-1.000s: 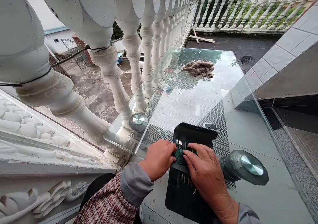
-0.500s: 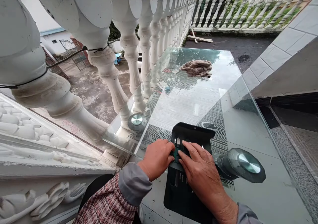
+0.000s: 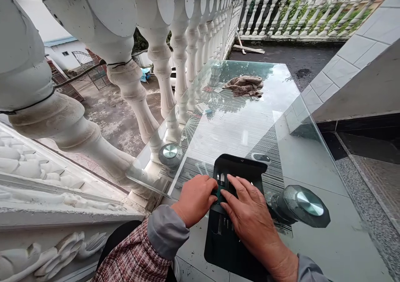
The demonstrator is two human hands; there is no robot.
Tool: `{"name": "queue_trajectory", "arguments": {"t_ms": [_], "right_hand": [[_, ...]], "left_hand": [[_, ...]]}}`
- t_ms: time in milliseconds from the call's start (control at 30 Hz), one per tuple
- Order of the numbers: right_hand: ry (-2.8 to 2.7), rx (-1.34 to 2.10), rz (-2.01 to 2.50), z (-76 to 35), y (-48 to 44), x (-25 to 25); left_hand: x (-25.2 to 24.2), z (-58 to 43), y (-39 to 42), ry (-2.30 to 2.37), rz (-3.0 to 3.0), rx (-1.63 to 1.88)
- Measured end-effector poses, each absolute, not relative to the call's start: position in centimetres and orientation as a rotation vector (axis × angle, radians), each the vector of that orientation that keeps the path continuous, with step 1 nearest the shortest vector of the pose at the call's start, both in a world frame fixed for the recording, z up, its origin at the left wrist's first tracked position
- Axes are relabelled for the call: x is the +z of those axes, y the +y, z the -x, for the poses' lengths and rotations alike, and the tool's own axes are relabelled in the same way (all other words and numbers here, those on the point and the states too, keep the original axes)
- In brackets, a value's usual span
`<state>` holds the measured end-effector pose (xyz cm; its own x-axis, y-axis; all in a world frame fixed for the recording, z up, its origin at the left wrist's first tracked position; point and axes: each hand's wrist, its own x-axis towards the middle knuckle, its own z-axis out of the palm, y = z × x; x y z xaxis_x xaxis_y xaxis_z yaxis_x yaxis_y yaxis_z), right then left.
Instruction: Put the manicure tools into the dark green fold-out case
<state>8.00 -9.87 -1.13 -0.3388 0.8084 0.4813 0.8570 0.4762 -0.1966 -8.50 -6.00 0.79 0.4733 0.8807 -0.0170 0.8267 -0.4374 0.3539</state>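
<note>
Left grip (image 3: 194, 199) touches the open, black, rectangular folding case (image 3: 217, 250) from the left; my right grip (image 3: 253, 215) overlies its right half. I cannot tell whether either clasps anything.

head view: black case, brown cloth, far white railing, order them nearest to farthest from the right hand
1. Black case: nearest, directly under the right hand, which touches it.
2. Brown cloth: ahead, toward the far end of the glass table.
3. Far white railing: farthest, ahead, beyond the table.
</note>
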Motion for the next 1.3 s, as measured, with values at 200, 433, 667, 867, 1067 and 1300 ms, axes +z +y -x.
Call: {"name": "queue_trajectory", "arguments": {"t_ms": [200,433,667,867,1067,1300], "right_hand": [[-1.964,-0.135,1.334,-10.3,-9.6,0.9],[-1.569,-0.169,1.513,-14.3,-10.8,3.5],[-1.531,-0.142,1.555,-15.5,-11.5,2.5],[-1.674,-0.161,1.501,-15.6,-11.2,1.1],[-1.735,-0.156,1.471,-15.9,-11.5,0.6],[-1.673,-0.095,1.499,-16.1,-11.9,1.1]], "left_hand": [[1.2,8.5,-6.0,1.457,-2.382,0.253],[1.6,8.2,-5.9,1.476,-2.366,0.564],[0.8,7.6,-5.9,1.435,-2.501,0.624],[0.2,6.4,-6.0,1.265,-2.780,0.623],[0.1,5.6,-5.8,1.317,-2.883,0.466],[0.7,5.0,-6.0,1.286,-2.816,0.573]]}}
